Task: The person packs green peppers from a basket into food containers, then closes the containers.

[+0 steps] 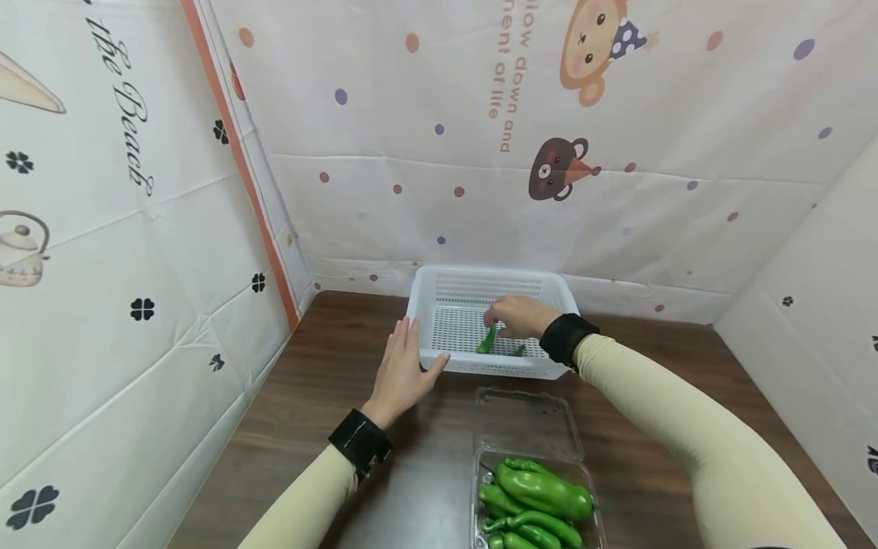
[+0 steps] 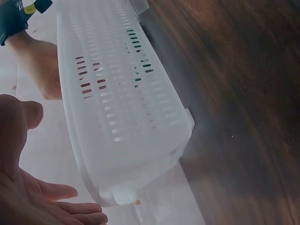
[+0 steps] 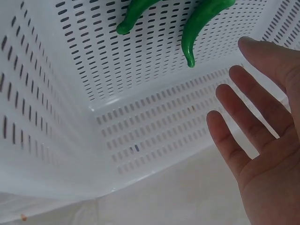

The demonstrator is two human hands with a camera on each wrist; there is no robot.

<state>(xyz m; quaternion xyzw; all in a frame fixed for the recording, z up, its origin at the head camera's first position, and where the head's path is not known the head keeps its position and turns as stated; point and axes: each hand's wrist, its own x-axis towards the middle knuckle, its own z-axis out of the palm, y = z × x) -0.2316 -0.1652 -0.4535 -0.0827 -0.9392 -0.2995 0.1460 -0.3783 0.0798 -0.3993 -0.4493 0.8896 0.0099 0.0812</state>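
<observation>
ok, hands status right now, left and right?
Left hand: open, fingers straight against the white basket.
Right hand: open inside the basket, holding nothing.

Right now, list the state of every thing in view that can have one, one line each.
White slotted basket: upright on the table, two green peppers inside.
Peppers in basket: lying loose on the basket floor, not held.
Clear clamshell box: open, lid laid back, tray full of green peppers.
Left hand: open, fingers straight at the basket's near left corner.
Right hand: open inside the basket, above the peppers.
</observation>
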